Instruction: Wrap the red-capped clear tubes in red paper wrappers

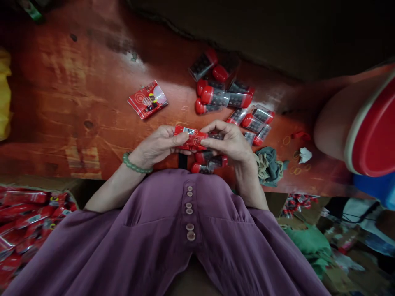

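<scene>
Both my hands meet at the table edge around a small red printed packet (191,139) with a white barcode label. My left hand (159,144), with a green bead bracelet (135,165) at its wrist, pinches the packet's left side. Fingers and thumb of my right hand (230,142) close on its right end; a dark piece shows between them, but I cannot tell whether it is a separate thing. Several clear tubes with red caps and dark contents (216,96) lie beyond my right hand, and more (205,163) lie just below the packet. A flat red printed packet (148,100) rests farther left.
A grey-green crumpled cloth (270,166), rubber bands (295,170) and a white scrap (305,155) lie to the right on the red table (101,82). A pale bucket with a red lid (336,123) stands beyond. At lower left, a box holds many red packets (27,222).
</scene>
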`<state>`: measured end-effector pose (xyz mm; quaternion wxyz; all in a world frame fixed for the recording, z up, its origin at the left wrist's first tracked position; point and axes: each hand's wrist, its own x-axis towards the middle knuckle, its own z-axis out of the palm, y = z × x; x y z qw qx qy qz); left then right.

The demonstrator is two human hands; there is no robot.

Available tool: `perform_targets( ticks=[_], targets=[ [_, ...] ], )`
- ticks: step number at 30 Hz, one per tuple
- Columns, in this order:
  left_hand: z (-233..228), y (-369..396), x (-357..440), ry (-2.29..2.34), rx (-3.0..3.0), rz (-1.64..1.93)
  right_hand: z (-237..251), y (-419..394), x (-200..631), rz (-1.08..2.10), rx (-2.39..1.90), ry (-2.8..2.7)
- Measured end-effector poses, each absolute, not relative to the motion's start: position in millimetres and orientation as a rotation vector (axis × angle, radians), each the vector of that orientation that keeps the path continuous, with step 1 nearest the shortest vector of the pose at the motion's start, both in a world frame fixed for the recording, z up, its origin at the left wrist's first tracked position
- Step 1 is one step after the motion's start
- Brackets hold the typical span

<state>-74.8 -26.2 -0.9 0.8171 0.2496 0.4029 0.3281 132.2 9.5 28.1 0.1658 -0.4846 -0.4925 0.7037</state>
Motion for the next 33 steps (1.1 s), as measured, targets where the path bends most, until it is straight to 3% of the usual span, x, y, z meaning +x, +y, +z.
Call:
perform_targets(
  ticks=[12,26,33],
  targets=[
    [8.0,-44.0,-56.2,1.002,0.356,0.792,25.0,-6.0,119.4,1.835,-1.405,-1.386],
    [6.8,-52.6,-51.5,1.076,0.385,0.909,17.1,-34.3,88.0,0.958,-1.508,-1.646],
    [5.8,-44.9,-62.8,1.066,0.614,0.981,25.7,-38.2,112.0,1.621,-1.231,-1.475]
  ],
)
